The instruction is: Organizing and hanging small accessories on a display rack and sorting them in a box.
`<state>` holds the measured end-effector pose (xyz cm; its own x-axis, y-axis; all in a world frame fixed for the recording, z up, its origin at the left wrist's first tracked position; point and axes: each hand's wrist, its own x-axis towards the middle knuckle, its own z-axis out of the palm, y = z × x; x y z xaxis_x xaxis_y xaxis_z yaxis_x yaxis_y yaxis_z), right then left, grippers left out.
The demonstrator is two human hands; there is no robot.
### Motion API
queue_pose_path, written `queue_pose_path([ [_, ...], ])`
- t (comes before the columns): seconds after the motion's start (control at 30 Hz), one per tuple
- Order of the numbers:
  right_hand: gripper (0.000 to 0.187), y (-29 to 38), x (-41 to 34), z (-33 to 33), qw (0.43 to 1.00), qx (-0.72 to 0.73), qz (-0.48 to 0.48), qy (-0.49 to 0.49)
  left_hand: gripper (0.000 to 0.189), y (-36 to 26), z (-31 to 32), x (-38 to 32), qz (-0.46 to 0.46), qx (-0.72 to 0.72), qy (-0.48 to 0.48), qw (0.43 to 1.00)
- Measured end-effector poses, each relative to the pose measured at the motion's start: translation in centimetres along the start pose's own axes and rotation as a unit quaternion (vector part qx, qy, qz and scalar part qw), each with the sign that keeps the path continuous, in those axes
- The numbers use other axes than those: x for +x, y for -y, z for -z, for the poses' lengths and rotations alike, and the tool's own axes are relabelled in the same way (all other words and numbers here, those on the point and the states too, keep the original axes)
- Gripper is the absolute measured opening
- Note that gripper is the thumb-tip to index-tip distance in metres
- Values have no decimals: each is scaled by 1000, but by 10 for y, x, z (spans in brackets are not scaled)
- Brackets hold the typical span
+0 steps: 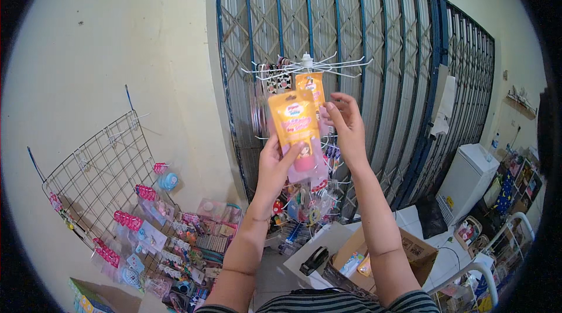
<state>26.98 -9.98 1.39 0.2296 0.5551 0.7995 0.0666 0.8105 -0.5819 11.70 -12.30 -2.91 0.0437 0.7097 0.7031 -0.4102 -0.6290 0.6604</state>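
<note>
My left hand grips a yellow and pink plastic packet by its lower left side, the thumb across its front. A pink tube shows in the lower end, and a hang hole is at the top. Just behind it, a similar yellow packet hangs below the upper arms of a white wire display rack. My right hand is raised with fingers bent beside this rear packet; its fingertips are near the packet's right edge, and whether they touch it I cannot tell. Black-and-white patterned items hang at the rack's left.
A wire grid panel with hanging packets leans at the left wall. Behind the rack stands a folding metal gate. Below my right arm are an open cardboard box and a black tape dispenser. A white freezer-like cabinet stands right.
</note>
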Motion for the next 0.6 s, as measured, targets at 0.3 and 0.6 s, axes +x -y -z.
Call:
queue_pose_path([
  [0.3,39,9,9,-8,995,-33,70,65,29,16,-27,40,-43,-17,10,999],
  [0.6,40,-4,13,-4,998,-12,26,65,25,28,-27,47,-33,6,4,999],
])
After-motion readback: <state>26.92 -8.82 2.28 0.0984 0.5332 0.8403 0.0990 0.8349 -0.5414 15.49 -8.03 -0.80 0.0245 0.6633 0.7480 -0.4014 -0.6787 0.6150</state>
